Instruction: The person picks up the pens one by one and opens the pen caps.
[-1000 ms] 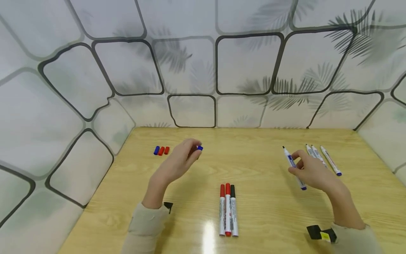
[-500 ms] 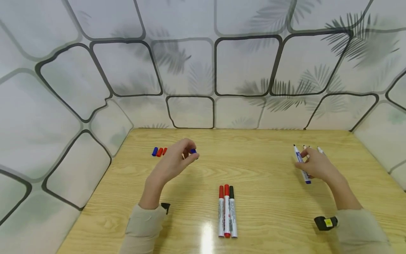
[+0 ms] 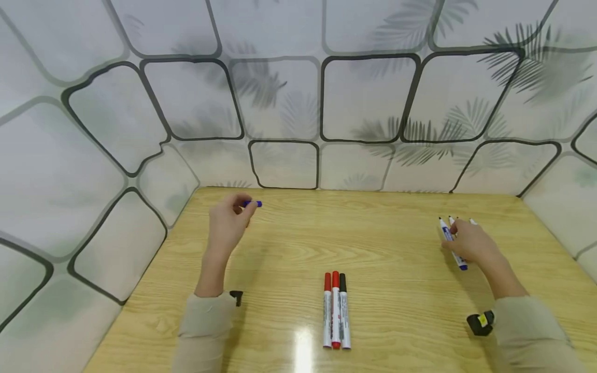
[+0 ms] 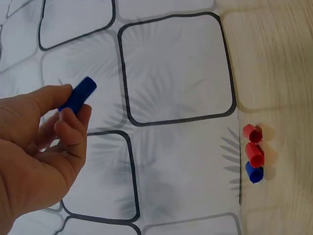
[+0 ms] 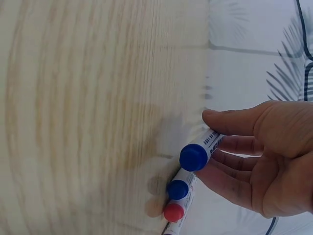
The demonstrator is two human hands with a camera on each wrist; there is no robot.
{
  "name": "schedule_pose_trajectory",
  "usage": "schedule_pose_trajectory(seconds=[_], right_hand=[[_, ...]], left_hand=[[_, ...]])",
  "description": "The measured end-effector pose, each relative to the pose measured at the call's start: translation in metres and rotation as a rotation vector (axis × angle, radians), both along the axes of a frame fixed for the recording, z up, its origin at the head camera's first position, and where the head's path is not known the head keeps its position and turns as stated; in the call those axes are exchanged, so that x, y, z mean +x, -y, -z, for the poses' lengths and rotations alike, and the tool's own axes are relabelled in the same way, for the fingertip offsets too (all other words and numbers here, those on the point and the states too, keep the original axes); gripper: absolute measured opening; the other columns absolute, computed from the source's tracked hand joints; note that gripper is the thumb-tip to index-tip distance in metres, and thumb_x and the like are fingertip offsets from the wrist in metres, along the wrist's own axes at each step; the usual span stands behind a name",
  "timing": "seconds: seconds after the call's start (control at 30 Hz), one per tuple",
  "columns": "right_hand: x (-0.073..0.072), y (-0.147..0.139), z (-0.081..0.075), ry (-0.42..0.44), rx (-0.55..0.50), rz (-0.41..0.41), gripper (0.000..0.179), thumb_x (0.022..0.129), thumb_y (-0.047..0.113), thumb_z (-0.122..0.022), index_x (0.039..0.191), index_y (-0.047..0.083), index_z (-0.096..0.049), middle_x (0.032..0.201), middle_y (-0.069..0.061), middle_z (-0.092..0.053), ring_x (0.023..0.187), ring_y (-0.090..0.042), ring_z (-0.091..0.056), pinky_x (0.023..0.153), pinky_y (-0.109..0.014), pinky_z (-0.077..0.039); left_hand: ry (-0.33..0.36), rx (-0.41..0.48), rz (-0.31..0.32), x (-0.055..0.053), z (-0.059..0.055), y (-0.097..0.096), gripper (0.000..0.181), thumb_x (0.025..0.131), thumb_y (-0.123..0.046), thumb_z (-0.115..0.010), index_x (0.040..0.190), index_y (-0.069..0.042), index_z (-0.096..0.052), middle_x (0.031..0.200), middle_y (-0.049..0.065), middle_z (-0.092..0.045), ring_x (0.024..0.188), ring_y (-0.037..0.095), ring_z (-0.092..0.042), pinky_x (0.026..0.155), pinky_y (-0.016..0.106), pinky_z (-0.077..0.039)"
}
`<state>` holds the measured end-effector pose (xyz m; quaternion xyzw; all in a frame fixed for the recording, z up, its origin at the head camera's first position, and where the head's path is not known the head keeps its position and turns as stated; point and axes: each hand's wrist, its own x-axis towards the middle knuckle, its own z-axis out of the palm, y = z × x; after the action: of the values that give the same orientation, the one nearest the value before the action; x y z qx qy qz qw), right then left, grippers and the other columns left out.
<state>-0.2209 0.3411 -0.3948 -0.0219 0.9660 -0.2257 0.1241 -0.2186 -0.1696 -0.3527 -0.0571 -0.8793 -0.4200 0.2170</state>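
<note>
Between thumb and fingers my left hand [image 3: 226, 223] pinches a blue marker cap [image 4: 80, 94], raised over the far left of the table. Two red caps [image 4: 255, 154] and another blue cap [image 4: 254, 172] lie in a row there; in the head view the hand covers them. My right hand [image 3: 475, 241] holds an uncapped marker [image 3: 446, 231] with a blue end plug, its dark tip pointing away. Right beside it lies a row of uncapped markers, among them one with a blue end [image 5: 177, 189] and one with a red end [image 5: 173, 212], partly hidden by the hand.
At the front middle of the wooden table [image 3: 382, 300] three capped markers lie side by side: a red-capped one [image 3: 327, 311], another red-capped one [image 3: 336, 311] and a black-capped one [image 3: 344, 311]. A patterned wall covering [image 3: 284, 160] borders the table's back and sides.
My left hand has moved left and away with the blue cap, over the loose caps. My right hand has carried the uncapped marker right, up to the row of markers.
</note>
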Motion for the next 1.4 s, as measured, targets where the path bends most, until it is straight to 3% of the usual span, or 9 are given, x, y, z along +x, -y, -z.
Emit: schedule_pose_trajectory(seconds=[0.1, 0.2, 0.33, 0.57, 0.77, 1.07, 1.2, 1.4], right_hand=[[-0.002, -0.003, 0.002, -0.005, 0.031, -0.008, 0.050, 0.094, 0.017, -0.060, 0.120, -0.021, -0.043, 0.074, -0.011, -0.058, 0.055, -0.017, -0.053, 0.051, -0.034, -0.045], [-0.004, -0.006, 0.002, 0.003, 0.065, 0.000, 0.048, 0.093, 0.017, -0.062, 0.118, -0.021, -0.045, 0.080, -0.016, -0.059, 0.058, -0.019, -0.054, 0.051, -0.034, -0.046], [-0.004, -0.010, 0.002, 0.015, 0.087, 0.013, 0.048, 0.090, 0.015, -0.064, 0.115, -0.022, -0.046, 0.083, -0.020, -0.060, 0.061, -0.021, -0.055, 0.052, -0.035, -0.047], [-0.006, -0.015, 0.012, 0.041, 0.092, 0.033, 0.039, 0.090, 0.016, -0.062, 0.107, -0.016, -0.049, 0.075, -0.013, -0.057, 0.054, -0.018, -0.055, 0.049, -0.033, -0.047], [-0.009, -0.016, 0.015, 0.025, 0.140, 0.042, 0.034, 0.088, 0.018, -0.064, 0.100, -0.012, -0.051, 0.073, -0.012, -0.056, 0.053, -0.018, -0.055, 0.049, -0.033, -0.046], [-0.011, -0.017, 0.018, 0.016, 0.139, 0.062, 0.025, 0.089, 0.016, -0.062, 0.090, -0.005, -0.050, 0.071, -0.011, -0.056, 0.055, -0.019, -0.055, 0.049, -0.033, -0.046], [-0.014, -0.011, 0.017, 0.002, 0.143, 0.067, 0.024, 0.088, 0.016, -0.063, 0.089, -0.004, -0.049, 0.070, -0.011, -0.056, 0.054, -0.019, -0.056, 0.048, -0.033, -0.047], [-0.015, -0.003, 0.008, 0.021, 0.182, 0.088, 0.033, 0.090, 0.016, -0.061, 0.101, -0.013, -0.050, 0.073, -0.014, -0.056, 0.059, -0.022, -0.055, 0.049, -0.033, -0.046]], left_hand=[[0.056, 0.100, -0.118, -0.006, 0.005, 0.014, 0.017, 0.094, -0.012, -0.068, 0.105, 0.001, -0.068, 0.091, 0.016, -0.069, 0.075, 0.023, -0.062, 0.053, 0.017, -0.044], [0.111, 0.142, -0.173, -0.013, 0.011, 0.026, 0.017, 0.093, -0.010, -0.067, 0.105, 0.002, -0.066, 0.096, 0.018, -0.067, 0.082, 0.025, -0.062, 0.057, 0.017, -0.046], [0.193, 0.138, -0.194, -0.027, 0.017, 0.039, 0.019, 0.091, -0.009, -0.065, 0.105, 0.003, -0.065, 0.099, 0.019, -0.067, 0.087, 0.028, -0.065, 0.060, 0.019, -0.047], [0.332, 0.109, -0.227, -0.059, 0.033, 0.065, 0.019, 0.090, -0.011, -0.066, 0.102, 0.003, -0.064, 0.099, 0.018, -0.065, 0.088, 0.031, -0.062, 0.069, 0.034, -0.049], [0.409, 0.055, -0.262, -0.071, 0.054, 0.084, 0.020, 0.089, -0.010, -0.067, 0.099, 0.008, -0.068, 0.106, 0.023, -0.064, 0.096, 0.037, -0.059, 0.081, 0.046, -0.051], [0.456, -0.108, -0.220, -0.077, 0.071, 0.093, 0.018, 0.090, -0.013, -0.067, 0.091, 0.004, -0.068, 0.094, 0.019, -0.066, 0.082, 0.030, -0.058, 0.067, 0.037, -0.049], [0.447, -0.157, -0.197, -0.076, 0.071, 0.095, 0.021, 0.091, -0.015, -0.067, 0.094, 0.006, -0.067, 0.096, 0.021, -0.067, 0.085, 0.033, -0.060, 0.073, 0.041, -0.050], [0.446, -0.200, -0.092, -0.077, 0.071, 0.093, 0.024, 0.094, -0.013, -0.060, 0.100, 0.010, -0.065, 0.100, 0.025, -0.066, 0.089, 0.035, -0.060, 0.078, 0.043, -0.051]])
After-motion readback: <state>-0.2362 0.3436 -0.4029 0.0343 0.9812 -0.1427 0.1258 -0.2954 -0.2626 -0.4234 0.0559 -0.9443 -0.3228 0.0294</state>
